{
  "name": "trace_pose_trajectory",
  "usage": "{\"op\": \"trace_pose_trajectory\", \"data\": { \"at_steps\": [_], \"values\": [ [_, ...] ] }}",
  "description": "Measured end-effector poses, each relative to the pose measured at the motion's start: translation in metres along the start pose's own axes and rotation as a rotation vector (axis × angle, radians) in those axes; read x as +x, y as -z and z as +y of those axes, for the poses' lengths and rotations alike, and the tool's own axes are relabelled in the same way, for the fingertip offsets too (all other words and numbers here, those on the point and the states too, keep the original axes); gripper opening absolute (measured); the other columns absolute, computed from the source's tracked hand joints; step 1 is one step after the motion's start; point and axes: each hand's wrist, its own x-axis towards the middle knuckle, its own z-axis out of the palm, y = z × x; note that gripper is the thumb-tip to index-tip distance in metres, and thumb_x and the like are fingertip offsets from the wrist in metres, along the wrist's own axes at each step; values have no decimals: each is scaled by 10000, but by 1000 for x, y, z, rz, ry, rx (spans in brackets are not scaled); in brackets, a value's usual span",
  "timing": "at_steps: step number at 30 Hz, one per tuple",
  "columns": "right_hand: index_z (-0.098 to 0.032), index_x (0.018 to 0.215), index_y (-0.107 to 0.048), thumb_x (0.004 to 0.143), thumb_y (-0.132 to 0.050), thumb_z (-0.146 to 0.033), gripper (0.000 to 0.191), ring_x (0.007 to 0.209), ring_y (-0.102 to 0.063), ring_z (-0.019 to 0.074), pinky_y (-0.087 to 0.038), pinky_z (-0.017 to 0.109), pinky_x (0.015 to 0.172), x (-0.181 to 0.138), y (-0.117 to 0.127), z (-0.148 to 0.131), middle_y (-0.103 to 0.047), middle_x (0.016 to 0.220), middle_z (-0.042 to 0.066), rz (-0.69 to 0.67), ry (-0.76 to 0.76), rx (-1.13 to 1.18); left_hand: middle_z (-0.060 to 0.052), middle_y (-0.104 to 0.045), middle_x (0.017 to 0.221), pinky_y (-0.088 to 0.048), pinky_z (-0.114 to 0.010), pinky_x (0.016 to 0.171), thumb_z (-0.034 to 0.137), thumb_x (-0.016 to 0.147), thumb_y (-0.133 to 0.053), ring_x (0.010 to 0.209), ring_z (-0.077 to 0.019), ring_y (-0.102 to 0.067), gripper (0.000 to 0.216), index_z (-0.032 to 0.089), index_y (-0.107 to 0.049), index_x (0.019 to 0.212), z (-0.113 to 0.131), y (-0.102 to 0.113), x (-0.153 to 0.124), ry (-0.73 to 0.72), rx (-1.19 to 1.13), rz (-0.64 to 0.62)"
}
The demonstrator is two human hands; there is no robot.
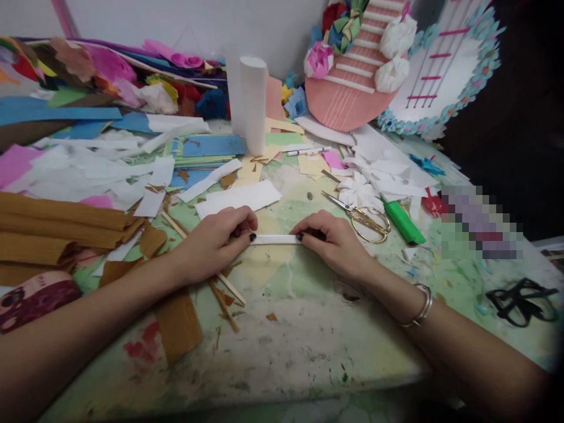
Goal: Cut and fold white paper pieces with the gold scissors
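Note:
A narrow white paper strip (277, 239) is stretched level between my hands, low over the table. My left hand (224, 235) pinches its left end between thumb and curled fingers. At the other end my right hand (328, 238) grips it the same way. Just behind the strip lies a white sheet of paper (247, 197), close to my left hand. Gold-handled scissors (370, 223) rest beyond my right hand. Under my left wrist run thin wooden sticks (231, 288), among brown paper scraps (178, 323).
Brown crepe paper (57, 229) and white paper strips (101, 161) cover the left side. A white paper roll (253, 106) stands at the back. Paper-flower-decorated instrument shapes (348, 100) lean behind. A green tube-like object (403, 222) and black-framed glasses (522, 299) lie right.

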Motion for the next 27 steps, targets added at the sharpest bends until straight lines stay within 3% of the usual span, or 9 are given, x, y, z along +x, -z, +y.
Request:
{"op": "trace_pose_trajectory", "data": {
  "at_steps": [6,17,27],
  "values": [
    [-197,816,-644,780,-487,-76,201,745,-494,160,-360,289,703,2,-2,-3,-630,744,17,11,20,-86,6,-486,629,-331,-271,593,241,806,-429,644,-155,-456,95,184,-504,819,2,-3,3,-16,87,9],
    [-198,830,-636,763,-504,-75,192,721,-481,155,-348,271,669,2,-3,0,-579,710,11,18,34,-124,-25,-546,694,-343,-284,618,266,826,-406,687,-167,-479,173,179,-536,753,-4,-1,3,-3,114,13],
    [-195,839,-639,761,-505,-68,200,754,-475,166,-344,273,681,1,-2,0,-569,736,25,31,37,-112,-29,-514,759,-386,-286,658,202,805,-455,720,-170,-487,46,174,-492,807,1,-3,3,-1,112,56]
  ]
}}
